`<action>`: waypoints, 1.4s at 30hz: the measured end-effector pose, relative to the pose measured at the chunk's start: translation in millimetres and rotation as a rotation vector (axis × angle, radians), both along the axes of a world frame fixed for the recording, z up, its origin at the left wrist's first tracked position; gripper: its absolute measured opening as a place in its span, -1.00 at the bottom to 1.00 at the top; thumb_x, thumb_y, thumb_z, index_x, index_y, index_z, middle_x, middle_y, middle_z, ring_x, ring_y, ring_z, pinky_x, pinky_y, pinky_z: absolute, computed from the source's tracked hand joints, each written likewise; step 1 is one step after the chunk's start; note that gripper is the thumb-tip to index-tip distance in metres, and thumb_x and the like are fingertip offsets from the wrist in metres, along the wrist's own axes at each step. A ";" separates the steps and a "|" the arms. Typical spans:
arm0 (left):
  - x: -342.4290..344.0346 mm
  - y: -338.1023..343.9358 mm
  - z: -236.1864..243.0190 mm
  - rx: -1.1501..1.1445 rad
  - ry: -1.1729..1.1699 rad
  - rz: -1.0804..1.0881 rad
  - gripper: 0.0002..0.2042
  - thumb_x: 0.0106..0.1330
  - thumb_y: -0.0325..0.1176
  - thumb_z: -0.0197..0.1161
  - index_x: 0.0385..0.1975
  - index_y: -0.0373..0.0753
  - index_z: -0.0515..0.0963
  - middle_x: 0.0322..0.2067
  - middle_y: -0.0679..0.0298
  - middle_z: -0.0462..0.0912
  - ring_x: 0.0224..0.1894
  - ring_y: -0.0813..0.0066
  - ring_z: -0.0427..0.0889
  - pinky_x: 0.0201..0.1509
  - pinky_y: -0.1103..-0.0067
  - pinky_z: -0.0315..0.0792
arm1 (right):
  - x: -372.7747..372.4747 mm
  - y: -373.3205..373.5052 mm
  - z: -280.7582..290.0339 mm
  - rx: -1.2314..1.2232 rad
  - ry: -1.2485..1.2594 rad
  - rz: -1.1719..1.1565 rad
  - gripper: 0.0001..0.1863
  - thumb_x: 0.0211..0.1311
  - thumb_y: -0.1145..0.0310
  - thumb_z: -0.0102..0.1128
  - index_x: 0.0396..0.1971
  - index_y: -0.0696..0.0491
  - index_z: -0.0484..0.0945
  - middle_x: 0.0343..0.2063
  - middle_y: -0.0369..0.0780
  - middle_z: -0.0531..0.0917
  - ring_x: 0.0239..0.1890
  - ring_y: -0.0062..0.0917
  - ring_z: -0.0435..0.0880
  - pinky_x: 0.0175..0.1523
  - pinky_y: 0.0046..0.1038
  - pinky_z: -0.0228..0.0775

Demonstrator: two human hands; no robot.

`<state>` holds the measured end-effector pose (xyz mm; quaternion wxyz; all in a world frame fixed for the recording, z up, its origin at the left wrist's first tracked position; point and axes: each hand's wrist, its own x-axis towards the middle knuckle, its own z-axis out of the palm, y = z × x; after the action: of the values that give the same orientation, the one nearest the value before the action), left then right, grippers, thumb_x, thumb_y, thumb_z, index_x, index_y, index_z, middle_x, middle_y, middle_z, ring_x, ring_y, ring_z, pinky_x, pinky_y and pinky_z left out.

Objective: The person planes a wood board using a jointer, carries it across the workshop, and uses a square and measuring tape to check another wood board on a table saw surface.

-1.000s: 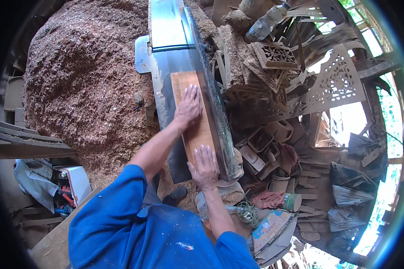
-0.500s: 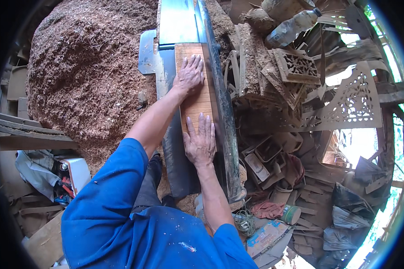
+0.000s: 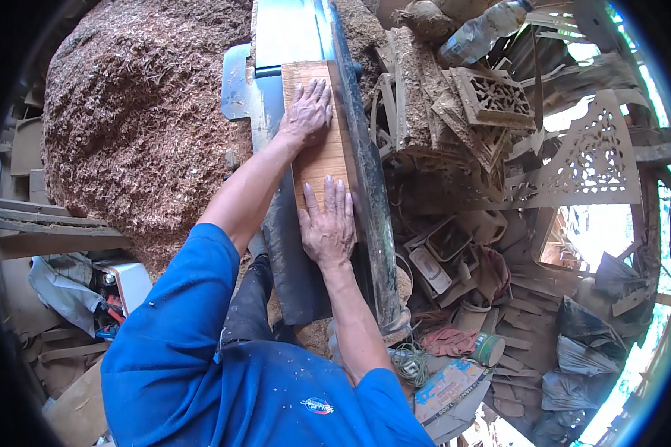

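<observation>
A wooden board [image 3: 322, 158] with light orange grain lies lengthwise on the bed of a jointer planer [image 3: 283, 246]. Its far end reaches the slot between the near and far beds, and its right edge runs along the machine's long upright fence [image 3: 371, 194]. My left hand [image 3: 308, 112] rests flat on the board near its far end, fingers stretched forward. Closer to me, my right hand [image 3: 328, 227] presses flat on the near part of the board, fingers spread. The far bed [image 3: 291, 30] is shiny metal. The cutter itself is hidden.
A large heap of wood shavings [image 3: 142, 134] rises left of the machine. To the right stand stacked carved panels [image 3: 496, 97], a plastic bottle [image 3: 484, 33] and a pierced wooden panel [image 3: 589, 160]. Scrap wood, a red cloth [image 3: 451, 342] and coiled wire [image 3: 411, 365] lie lower right.
The board has slid slightly forward along the planer bed, its far end now at the slot. Both hands have moved forward with it, staying flat. The view has shifted a little.
</observation>
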<state>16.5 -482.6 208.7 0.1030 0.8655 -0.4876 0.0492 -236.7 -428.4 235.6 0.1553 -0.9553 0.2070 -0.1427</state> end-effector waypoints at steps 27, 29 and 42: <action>47.6 -24.2 -3.7 0.004 -0.010 0.009 -0.46 0.54 -0.19 -0.23 0.41 -0.36 0.24 0.47 -0.01 0.16 0.56 0.15 0.04 0.61 0.21 -0.14 | 44.7 -21.1 -8.6 0.041 -0.048 -0.020 -0.45 0.41 0.10 0.06 0.35 -0.06 0.43 0.45 0.05 0.21 0.52 -0.07 0.10 0.58 -0.07 -0.16; 51.8 -25.0 -5.5 0.001 -0.004 0.013 -0.46 0.54 -0.19 -0.23 0.41 -0.36 0.24 0.47 -0.01 0.16 0.55 0.15 0.04 0.61 0.21 -0.13 | 48.2 -22.9 -9.5 0.036 -0.050 -0.019 -0.45 0.41 0.10 0.07 0.34 -0.06 0.44 0.44 0.05 0.23 0.51 -0.07 0.11 0.58 -0.07 -0.16; 79.6 -35.8 -7.5 -0.008 -0.040 0.004 -0.47 0.55 -0.18 -0.24 0.41 -0.35 0.25 0.47 0.02 0.18 0.55 0.15 0.05 0.61 0.21 -0.12 | 73.6 -32.1 -13.2 0.027 -0.066 -0.016 -0.45 0.41 0.10 0.06 0.35 -0.06 0.43 0.45 0.06 0.21 0.51 -0.06 0.11 0.58 -0.06 -0.18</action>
<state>96.1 -518.4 201.2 0.0968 0.8650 -0.4876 0.0686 -163.1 -460.5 222.4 0.1737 -0.9463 0.2112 -0.1727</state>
